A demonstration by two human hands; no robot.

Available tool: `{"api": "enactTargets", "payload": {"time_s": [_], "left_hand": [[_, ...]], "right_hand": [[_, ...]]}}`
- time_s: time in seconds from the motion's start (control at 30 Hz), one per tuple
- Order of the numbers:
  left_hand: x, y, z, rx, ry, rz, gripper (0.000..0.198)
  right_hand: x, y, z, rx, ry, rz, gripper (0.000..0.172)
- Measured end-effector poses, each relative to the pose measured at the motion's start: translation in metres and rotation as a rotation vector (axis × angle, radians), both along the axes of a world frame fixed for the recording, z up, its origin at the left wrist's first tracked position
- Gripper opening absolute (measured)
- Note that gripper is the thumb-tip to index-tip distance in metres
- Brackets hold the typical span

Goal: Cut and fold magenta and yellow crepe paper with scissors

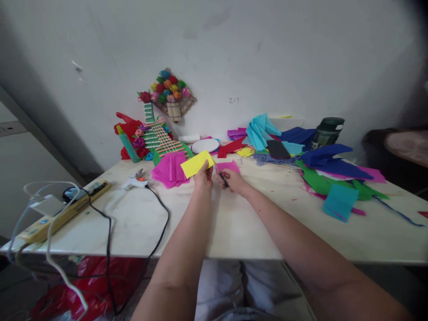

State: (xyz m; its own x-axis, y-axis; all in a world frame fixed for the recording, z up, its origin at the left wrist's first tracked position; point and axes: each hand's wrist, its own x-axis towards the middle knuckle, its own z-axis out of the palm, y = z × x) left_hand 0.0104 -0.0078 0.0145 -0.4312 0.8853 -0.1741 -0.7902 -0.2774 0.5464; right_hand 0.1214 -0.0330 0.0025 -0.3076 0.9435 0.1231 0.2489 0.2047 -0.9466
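Note:
My left hand (pixel 203 177) pinches a yellow sheet of paper (pixel 196 163) and holds it just above the table. Right beside it, my right hand (pixel 232 180) is closed on a pair of scissors (pixel 221 175), with the blades at the yellow sheet's right edge. A small pink paper piece (pixel 228 166) lies behind my right hand. A stack of pink paper (pixel 170 170) lies on the table to the left of the yellow sheet.
A glue gun (pixel 135 181) with its black cord lies at the left, near a power strip (pixel 56 211). Paper-flower crafts (pixel 157 133) lean on the wall. Coloured paper scraps (pixel 321 169), a white round lid (pixel 205 145) and a dark bottle (pixel 327 132) crowd the back and right.

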Motion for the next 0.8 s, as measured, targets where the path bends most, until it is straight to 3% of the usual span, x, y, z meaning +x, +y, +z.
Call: {"api": "enactTargets", "payload": {"time_s": [0.23, 0.8], "left_hand": [[0.0028, -0.0067, 0.0054, 0.007, -0.001, 0.040, 0.020], [0.0025, -0.0063, 0.0057, -0.002, -0.013, 0.074, 0.025]], "right_hand": [[0.0054, -0.0019, 0.0012, -0.049, 0.095, 0.085, 0.031], [0.0088, -0.0042, 0.0043, -0.099, 0.102, 0.100, 0.036]]}}
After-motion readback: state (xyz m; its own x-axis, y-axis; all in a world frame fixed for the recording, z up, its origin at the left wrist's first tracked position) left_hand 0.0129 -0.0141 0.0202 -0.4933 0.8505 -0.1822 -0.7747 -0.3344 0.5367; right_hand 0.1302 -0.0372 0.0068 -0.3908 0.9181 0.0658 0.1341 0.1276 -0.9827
